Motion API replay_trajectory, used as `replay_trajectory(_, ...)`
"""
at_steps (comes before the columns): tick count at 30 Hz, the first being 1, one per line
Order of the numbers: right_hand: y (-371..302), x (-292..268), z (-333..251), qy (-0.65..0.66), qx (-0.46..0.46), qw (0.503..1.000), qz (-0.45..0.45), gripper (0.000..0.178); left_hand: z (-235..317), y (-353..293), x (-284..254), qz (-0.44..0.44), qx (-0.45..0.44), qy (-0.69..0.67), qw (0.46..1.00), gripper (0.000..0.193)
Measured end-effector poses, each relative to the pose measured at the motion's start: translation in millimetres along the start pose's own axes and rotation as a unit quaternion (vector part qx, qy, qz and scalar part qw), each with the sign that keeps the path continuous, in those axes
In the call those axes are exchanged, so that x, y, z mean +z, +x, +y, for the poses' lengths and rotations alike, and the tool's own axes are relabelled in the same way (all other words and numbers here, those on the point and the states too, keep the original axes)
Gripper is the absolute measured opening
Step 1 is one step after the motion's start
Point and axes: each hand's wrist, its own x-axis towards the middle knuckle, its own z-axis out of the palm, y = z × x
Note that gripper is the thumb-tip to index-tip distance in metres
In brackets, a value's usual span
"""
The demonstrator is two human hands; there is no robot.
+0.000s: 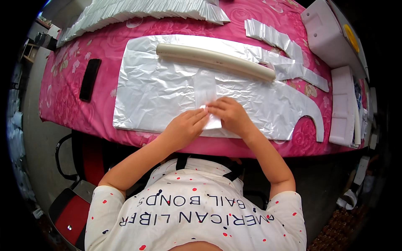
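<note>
A flat stack of white plastic bags [155, 96] lies in front of me, with a curved handle cut-out at its right end. On its middle is a narrow folded plastic bag [205, 85], running from the far side toward me. My left hand [190, 123] and my right hand [231, 115] meet at the near part of this strip. Their fingers are closed together on it, and the fingertips hide the exact grip. Beyond them a long cream-coloured pipe [215, 60] rests across the stack, slanting down to the right.
A pink floral tablecloth [167, 28] covers the table. A black phone [90, 79] lies at the left. Many folded bags [142, 10] line the far edge, with more folded bags [274, 35] at the far right. White foam boxes [331, 33] stand along the right side.
</note>
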Motion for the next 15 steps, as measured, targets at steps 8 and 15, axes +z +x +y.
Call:
replay_trajectory(8, -13, 1, -18, 0.043, 0.057, 0.997, 0.014, 0.032, -2, -11, 2, 0.027, -0.048, -0.004, 0.998, 0.039)
replay_trajectory(15, 12, -8, -15, 0.156, 0.380, 0.911, -0.036, 0.022, -9, 11, 1, 0.026, -0.327, -0.194, 0.924, 0.047)
